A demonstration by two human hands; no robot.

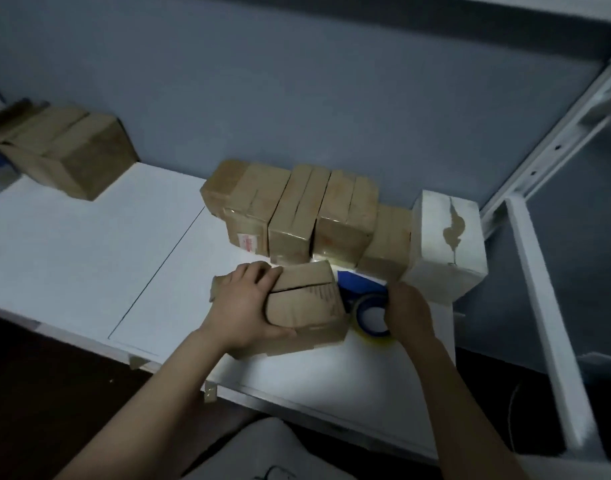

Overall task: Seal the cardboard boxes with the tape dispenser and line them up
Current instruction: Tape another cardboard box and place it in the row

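The person is working on one brown cardboard box (pixel 307 299) at the front of the white bench (pixel 89 244). The left hand (pixel 245 306) is holding it down, its grip clamped round the box's left end, with fingers over the top and thumb along the near face. The right hand (pixel 406 311) is holding the blue tape dispenser (pixel 366 306), its grip closed on the handle. The roll is touching or just beside the box's right end; which of the two is hard to tell. A dark slit is running across this box's top where the flaps meet, and no tape is showing over it, so its sealing is looking barely begun at most.

Behind it, against the wall, a row of brown boxes (pixel 297 209) is standing side by side. Several are showing glossy strips on their near faces, probably tape, so these are looking finished and lined up. A white box (pixel 446 240) with a torn patch is sitting at the row's right end. Well apart at the far left, a cluster of brown boxes (pixel 65 150) is lying blurred; whether they are sealed cannot be told. Left to do, by my reading: taping the held box, adding it to the row, then perhaps dealing with the left cluster
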